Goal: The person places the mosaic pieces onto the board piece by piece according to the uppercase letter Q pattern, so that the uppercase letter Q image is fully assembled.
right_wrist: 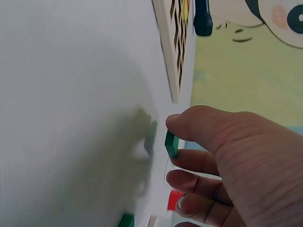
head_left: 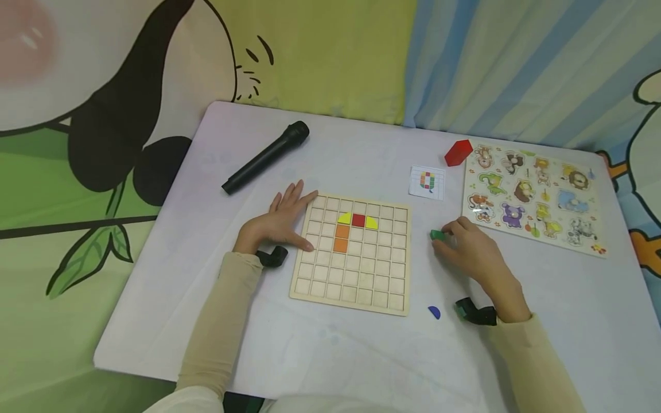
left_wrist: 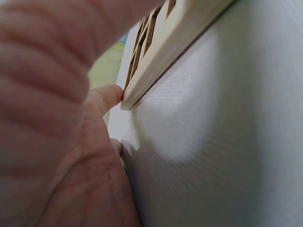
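A wooden grid board lies on the table. Set in its cells are two yellow quarter-round pieces, a red square between them and two orange squares. My left hand rests at the board's left side, fingers spread, thumb and index finger touching its edge. To the right of the board, my right hand pinches a small green block between thumb and index finger, just above the table. A blue half-round piece lies nearer the front. Beyond the right hand is a pattern card with a coloured figure.
A black microphone lies at the back left. At the back right stand a red block and an animal puzzle board. Printed curtains hang behind the table. Each wrist wears a small black camera.
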Available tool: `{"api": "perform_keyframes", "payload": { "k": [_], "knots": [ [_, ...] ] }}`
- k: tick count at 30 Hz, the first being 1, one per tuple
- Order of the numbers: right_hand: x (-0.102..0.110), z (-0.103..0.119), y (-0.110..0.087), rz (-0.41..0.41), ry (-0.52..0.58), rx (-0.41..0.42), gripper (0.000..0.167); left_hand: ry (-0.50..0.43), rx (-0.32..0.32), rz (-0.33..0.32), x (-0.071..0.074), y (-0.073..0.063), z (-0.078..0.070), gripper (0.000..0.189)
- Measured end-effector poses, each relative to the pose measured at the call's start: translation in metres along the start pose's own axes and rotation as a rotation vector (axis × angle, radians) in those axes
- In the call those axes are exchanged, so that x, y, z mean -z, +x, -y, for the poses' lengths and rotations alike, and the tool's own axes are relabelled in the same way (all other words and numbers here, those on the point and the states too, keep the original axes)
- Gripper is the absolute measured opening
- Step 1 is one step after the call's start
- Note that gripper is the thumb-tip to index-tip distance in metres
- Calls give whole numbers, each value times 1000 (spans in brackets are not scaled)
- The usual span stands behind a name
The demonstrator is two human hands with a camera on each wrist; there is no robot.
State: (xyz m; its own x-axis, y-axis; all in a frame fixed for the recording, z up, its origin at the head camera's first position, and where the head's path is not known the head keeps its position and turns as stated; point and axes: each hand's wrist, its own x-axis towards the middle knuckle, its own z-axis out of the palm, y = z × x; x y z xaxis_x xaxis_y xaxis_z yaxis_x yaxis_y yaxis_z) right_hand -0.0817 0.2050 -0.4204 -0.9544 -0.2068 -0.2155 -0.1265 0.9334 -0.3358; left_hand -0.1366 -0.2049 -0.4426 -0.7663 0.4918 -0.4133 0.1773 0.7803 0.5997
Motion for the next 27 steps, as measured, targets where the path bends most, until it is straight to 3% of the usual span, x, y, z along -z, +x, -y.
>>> {"api": "perform_keyframes", "payload": {
  "k": [22,27],
  "knots": [
    [-32,111,14,-8,-83,425,28,-4,-2,11,2,-2,-2,130],
    [-40,133,14,21,-86,482,25,5,-6,12,2,-1,0,130]
  ]
}}
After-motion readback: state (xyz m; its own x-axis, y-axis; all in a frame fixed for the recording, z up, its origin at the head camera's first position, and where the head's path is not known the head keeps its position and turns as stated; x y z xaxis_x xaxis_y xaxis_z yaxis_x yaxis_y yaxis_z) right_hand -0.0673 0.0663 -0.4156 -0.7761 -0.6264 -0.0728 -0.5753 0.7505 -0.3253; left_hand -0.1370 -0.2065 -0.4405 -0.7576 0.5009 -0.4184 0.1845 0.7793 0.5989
